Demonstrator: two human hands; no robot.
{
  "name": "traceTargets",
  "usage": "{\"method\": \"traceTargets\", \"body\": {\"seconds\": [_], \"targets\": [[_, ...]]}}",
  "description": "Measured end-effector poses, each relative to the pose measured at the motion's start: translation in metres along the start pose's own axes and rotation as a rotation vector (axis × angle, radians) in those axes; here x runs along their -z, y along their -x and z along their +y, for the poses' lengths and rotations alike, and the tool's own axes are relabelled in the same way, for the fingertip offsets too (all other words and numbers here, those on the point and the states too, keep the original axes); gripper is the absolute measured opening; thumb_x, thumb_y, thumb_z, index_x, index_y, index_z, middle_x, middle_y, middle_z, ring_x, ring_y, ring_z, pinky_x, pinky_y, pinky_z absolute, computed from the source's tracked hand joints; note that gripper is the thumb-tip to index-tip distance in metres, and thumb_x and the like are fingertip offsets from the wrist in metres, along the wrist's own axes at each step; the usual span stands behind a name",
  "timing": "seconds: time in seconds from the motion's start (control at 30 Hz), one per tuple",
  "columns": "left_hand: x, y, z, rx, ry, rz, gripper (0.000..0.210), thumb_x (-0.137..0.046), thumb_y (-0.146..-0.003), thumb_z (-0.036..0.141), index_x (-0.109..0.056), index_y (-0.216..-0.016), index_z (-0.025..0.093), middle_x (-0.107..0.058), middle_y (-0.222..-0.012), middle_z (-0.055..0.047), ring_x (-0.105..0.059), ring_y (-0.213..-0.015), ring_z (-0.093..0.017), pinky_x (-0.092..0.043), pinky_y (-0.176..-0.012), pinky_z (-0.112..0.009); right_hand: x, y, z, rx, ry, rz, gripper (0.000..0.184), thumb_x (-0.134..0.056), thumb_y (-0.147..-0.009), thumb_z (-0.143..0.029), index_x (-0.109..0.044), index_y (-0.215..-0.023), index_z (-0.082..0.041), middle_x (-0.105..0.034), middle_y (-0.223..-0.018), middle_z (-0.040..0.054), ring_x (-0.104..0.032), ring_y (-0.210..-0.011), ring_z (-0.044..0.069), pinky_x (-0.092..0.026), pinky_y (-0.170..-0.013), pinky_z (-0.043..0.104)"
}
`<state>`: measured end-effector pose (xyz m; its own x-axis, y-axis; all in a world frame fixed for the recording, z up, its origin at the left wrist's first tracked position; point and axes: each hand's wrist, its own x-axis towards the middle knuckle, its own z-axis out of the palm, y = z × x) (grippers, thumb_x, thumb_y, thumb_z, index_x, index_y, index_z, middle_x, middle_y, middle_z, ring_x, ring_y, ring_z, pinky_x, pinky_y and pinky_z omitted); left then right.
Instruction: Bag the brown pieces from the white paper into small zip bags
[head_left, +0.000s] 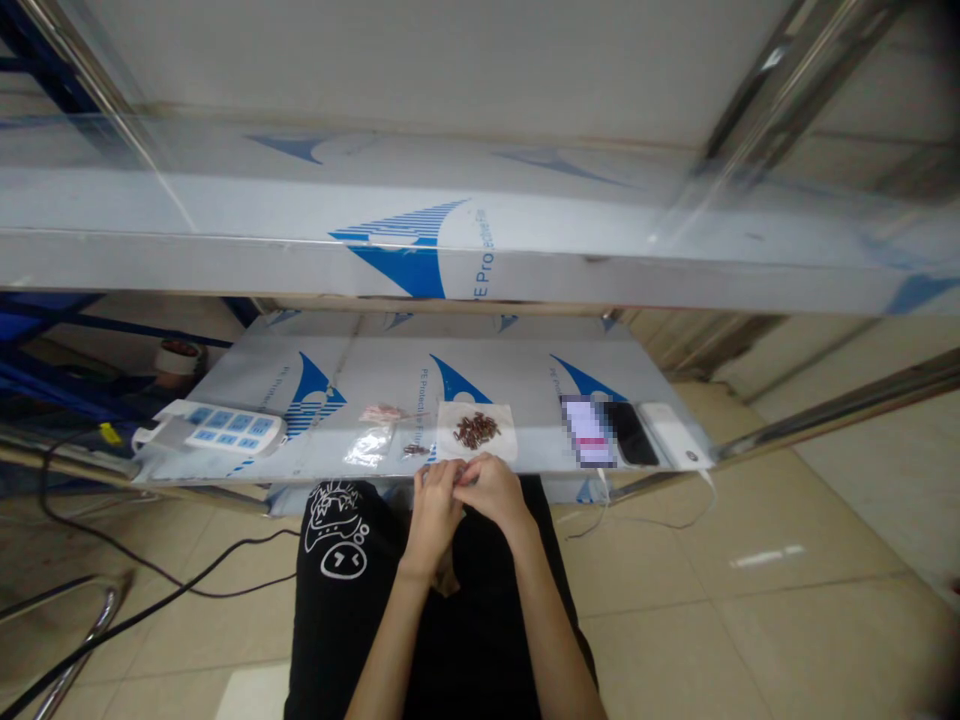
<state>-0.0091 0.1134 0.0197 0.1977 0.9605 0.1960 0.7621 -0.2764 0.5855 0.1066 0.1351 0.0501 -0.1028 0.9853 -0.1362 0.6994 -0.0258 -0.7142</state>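
Observation:
My left hand [437, 505] and my right hand [489, 490] meet at the front edge of the lower shelf, above my lap. Both are closed, with fingertips pinched together, and whatever lies between them is too small to make out. Just beyond them is a white sheet [445, 440] bearing a heap of small reddish-brown pieces [477, 431]. A few dark little pieces [415, 450] lie left of the sheet. Farther left are a clear plastic bag [369, 447] and a bunch of thin pinkish items [381, 412].
A white power strip [235, 430] rests at the shelf's left end. To the right lie a lit phone [589, 432], a black phone [631, 434] and a white device [673, 436] with cables. An upper shelf [570, 270] spans above. Black cables [202, 575] run across the floor.

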Motion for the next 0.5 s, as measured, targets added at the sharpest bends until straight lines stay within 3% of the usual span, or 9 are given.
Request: {"method": "traceTargets", "body": {"seconds": [0.23,0.37,0.5], "targets": [[-0.004,0.001,-0.009,0.002,0.011,0.054,0.034,-0.045,-0.073,0.006,-0.053,-0.103,0.020,-0.063,-0.100,-0.006,-0.056,-0.097,-0.023,-0.035,-0.086,-0.038,-0.006,-0.008,0.016,0.241,-0.312,-0.073,0.013,-0.059,-0.072,-0.022,-0.072,-0.069,-0.018,-0.068,-0.084,0.0048,-0.062,-0.083,0.017,-0.046,-0.075,0.026],[-0.003,0.002,-0.023,0.043,-0.040,0.116,0.030,-0.049,-0.077,0.012,-0.054,-0.106,0.021,-0.064,-0.094,-0.005,-0.059,-0.091,-0.022,-0.036,-0.083,-0.037,-0.006,-0.021,0.039,0.103,-0.401,0.102,0.017,-0.060,-0.072,-0.030,-0.071,-0.075,-0.018,-0.067,-0.091,0.0069,-0.062,-0.087,0.019,-0.048,-0.074,0.029],[0.000,0.004,-0.037,0.085,-0.052,0.173,0.033,-0.052,-0.077,0.015,-0.053,-0.109,0.020,-0.065,-0.093,-0.006,-0.059,-0.092,-0.022,-0.036,-0.085,-0.036,-0.008,-0.031,0.075,-0.079,-0.219,0.241,0.016,-0.059,-0.068,-0.024,-0.069,-0.080,-0.018,-0.068,-0.084,0.0052,-0.062,-0.073,0.018,-0.048,-0.071,0.031]]}}
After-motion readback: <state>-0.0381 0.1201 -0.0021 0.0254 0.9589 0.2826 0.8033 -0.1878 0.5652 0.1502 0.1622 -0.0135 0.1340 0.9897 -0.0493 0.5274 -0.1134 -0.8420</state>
